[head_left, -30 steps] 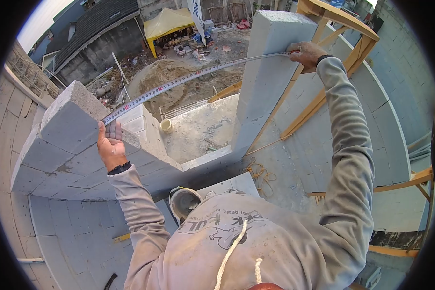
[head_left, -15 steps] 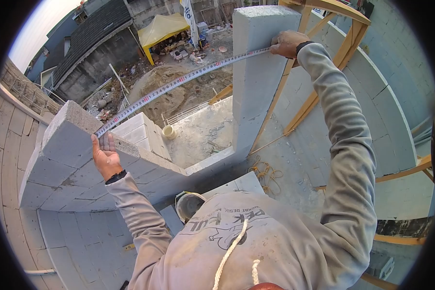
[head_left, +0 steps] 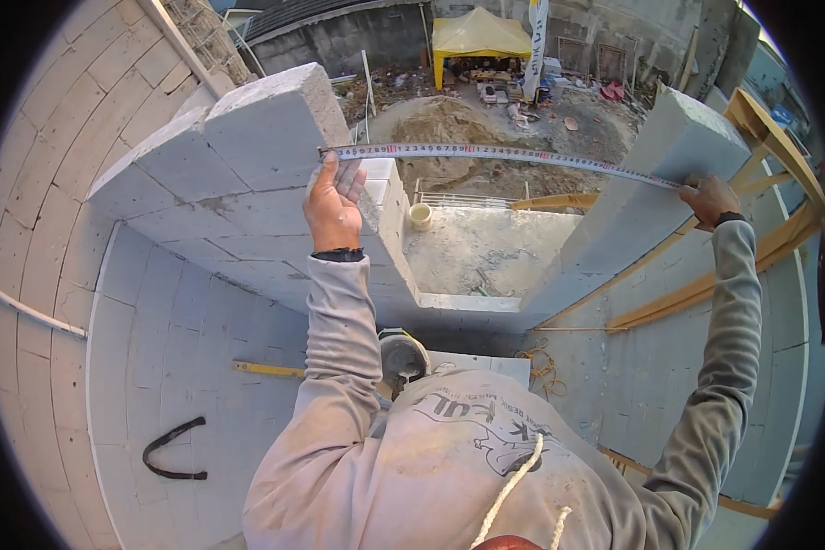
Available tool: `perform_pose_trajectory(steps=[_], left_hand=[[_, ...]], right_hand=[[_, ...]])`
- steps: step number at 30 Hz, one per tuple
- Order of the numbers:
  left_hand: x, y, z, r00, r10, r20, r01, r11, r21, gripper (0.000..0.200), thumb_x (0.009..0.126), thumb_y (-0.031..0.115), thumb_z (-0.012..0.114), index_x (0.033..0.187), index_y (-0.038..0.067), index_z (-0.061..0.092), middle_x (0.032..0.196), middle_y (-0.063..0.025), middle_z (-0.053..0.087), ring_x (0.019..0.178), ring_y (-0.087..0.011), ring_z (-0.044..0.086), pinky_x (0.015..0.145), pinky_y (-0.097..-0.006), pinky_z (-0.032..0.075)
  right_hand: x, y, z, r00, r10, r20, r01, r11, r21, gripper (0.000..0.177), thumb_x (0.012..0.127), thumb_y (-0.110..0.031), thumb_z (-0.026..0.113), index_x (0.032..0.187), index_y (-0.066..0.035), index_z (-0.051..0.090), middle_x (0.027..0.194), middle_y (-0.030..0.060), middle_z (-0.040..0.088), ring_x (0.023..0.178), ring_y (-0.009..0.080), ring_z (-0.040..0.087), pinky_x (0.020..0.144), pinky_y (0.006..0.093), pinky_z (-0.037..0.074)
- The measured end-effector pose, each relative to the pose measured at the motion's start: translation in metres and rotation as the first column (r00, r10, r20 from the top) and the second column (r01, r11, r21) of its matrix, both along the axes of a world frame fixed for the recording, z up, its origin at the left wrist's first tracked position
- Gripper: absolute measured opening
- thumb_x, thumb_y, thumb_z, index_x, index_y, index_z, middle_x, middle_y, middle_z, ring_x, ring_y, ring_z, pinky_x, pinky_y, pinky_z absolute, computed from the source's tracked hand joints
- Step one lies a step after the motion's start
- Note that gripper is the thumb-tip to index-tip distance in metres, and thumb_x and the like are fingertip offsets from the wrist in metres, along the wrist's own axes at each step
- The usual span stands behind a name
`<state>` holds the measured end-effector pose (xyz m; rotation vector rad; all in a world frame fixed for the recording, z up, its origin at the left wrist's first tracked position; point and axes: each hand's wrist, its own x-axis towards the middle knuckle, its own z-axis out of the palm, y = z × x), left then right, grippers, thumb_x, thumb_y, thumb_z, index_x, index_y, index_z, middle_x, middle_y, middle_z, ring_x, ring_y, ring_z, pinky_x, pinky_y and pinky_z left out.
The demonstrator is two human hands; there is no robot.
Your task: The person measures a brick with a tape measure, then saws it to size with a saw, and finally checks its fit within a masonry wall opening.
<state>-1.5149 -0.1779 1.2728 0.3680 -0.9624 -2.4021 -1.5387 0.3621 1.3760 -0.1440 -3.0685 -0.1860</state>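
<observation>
A white tape measure point(head_left: 486, 152) with black and red figures stretches across the gap between two pale block walls. At its left end my left hand point(head_left: 333, 213) holds the tape by the thumb, against the edge of the left block wall point(head_left: 266, 133). The other fingers of that hand point upward behind the tape. My right hand point(head_left: 711, 202) is closed around the tape's right end, by the face of the block pillar point(head_left: 655, 174). Whether a tape case lies inside the right hand is hidden.
Below the gap is a concrete slab point(head_left: 495, 240) with a small cream bucket point(head_left: 421, 216). Timber bracing point(head_left: 770, 247) stands at right. Near my body are a dark bucket point(head_left: 401, 357), a yellow level-like bar point(head_left: 268, 368) and a yellow rope point(head_left: 543, 371). A yellow canopy point(head_left: 481, 35) stands outside.
My view has swung left, so walls and hands appear further right. The tape now looks nearly level, sagging down to the right. Both hands still hold it.
</observation>
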Motion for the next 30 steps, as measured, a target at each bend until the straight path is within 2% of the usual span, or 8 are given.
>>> perform_pose_trajectory(steps=[1, 4, 9, 13, 16, 19, 25, 30], left_hand=[[0.000, -0.003, 0.001, 1.000, 0.031, 0.001, -0.031, 1.000, -0.005, 0.028, 0.089, 0.011, 0.067, 0.111, -0.002, 0.055, 0.103, -0.0125, 0.064, 0.096, -0.0275, 0.066, 0.080, -0.0393, 0.057], [-0.005, -0.004, 0.002, 0.999, 0.034, 0.004, -0.034, 0.999, -0.008, 0.030, 0.089, 0.011, 0.067, 0.112, -0.003, 0.054, 0.103, -0.0135, 0.064, 0.094, -0.0286, 0.066, 0.079, -0.0390, 0.058], [-0.011, -0.011, -0.002, 0.997, 0.076, 0.017, -0.074, 0.995, -0.064, 0.034, 0.088, 0.012, 0.068, 0.114, -0.005, 0.053, 0.105, -0.0146, 0.063, 0.095, -0.0298, 0.066, 0.079, -0.0391, 0.058], [-0.014, -0.016, -0.007, 1.000, 0.022, 0.023, -0.018, 0.987, -0.158, 0.032, 0.091, 0.018, 0.064, 0.115, -0.002, 0.057, 0.111, -0.0142, 0.064, 0.105, -0.0271, 0.064, 0.090, -0.0395, 0.053], [-0.019, -0.017, -0.009, 1.000, -0.012, 0.014, 0.015, 0.981, -0.193, 0.033, 0.093, 0.021, 0.062, 0.116, -0.002, 0.056, 0.113, -0.0140, 0.064, 0.110, -0.0272, 0.062, 0.094, -0.0402, 0.051], [-0.017, -0.017, -0.006, 1.000, 0.023, 0.013, -0.020, 0.982, -0.188, 0.033, 0.093, 0.021, 0.062, 0.116, -0.002, 0.055, 0.114, -0.0139, 0.063, 0.111, -0.0268, 0.061, 0.096, -0.0406, 0.050], [-0.017, -0.012, -0.005, 0.997, 0.078, -0.006, -0.078, 0.982, -0.169, 0.033, 0.093, 0.020, 0.063, 0.116, -0.002, 0.054, 0.112, -0.0135, 0.063, 0.107, -0.0263, 0.062, 0.096, -0.0416, 0.049], [-0.016, -0.011, -0.004, 0.997, 0.080, -0.007, -0.080, 0.984, -0.157, 0.035, 0.092, 0.020, 0.063, 0.117, -0.002, 0.054, 0.113, -0.0132, 0.063, 0.108, -0.0256, 0.062, 0.097, -0.0417, 0.048]], right_hand=[[0.000, -0.010, 0.005, 1.000, 0.031, 0.001, -0.031, 1.000, -0.005, 0.036, 0.082, -0.034, 0.054, 0.104, -0.012, 0.072, 0.101, 0.0157, 0.069, 0.095, 0.0342, 0.065, 0.086, 0.0418, 0.051], [0.006, -0.023, 0.014, 0.996, -0.065, 0.067, 0.067, 0.997, -0.031, 0.037, 0.082, -0.034, 0.054, 0.106, -0.011, 0.072, 0.101, 0.0165, 0.070, 0.096, 0.0342, 0.065, 0.088, 0.0420, 0.050], [-0.003, -0.024, 0.013, 0.992, -0.089, 0.089, 0.086, 0.995, 0.043, 0.039, 0.083, -0.033, 0.053, 0.107, -0.008, 0.071, 0.106, 0.0170, 0.069, 0.100, 0.0341, 0.064, 0.090, 0.0414, 0.049], [0.003, -0.028, 0.011, 0.977, -0.207, 0.043, 0.206, 0.978, 0.015, 0.047, 0.086, -0.044, 0.054, 0.111, -0.008, 0.069, 0.115, 0.0137, 0.067, 0.110, 0.0311, 0.061, 0.094, 0.0411, 0.048], [0.011, -0.035, 0.014, 0.982, -0.186, 0.019, 0.186, 0.982, 0.021, 0.043, 0.089, -0.041, 0.053, 0.115, -0.010, 0.069, 0.115, 0.0119, 0.067, 0.109, 0.0305, 0.063, 0.096, 0.0410, 0.048], [0.008, -0.036, 0.009, 0.969, -0.246, 0.005, 0.246, 0.969, -0.034, 0.045, 0.091, -0.045, 0.052, 0.114, -0.011, 0.069, 0.115, 0.0105, 0.068, 0.108, 0.0290, 0.063, 0.094, 0.0405, 0.049], [0.016, -0.049, 0.013, 0.952, -0.304, 0.019, 0.305, 0.950, -0.073, 0.043, 0.091, -0.043, 0.051, 0.115, -0.011, 0.069, 0.116, 0.0106, 0.067, 0.109, 0.0287, 0.063, 0.095, 0.0410, 0.048], [0.015, -0.050, 0.009, 0.955, -0.297, -0.009, 0.295, 0.951, -0.090, 0.043, 0.091, -0.042, 0.051, 0.115, -0.011, 0.069, 0.115, 0.0112, 0.067, 0.108, 0.0294, 0.063, 0.094, 0.0413, 0.049]])
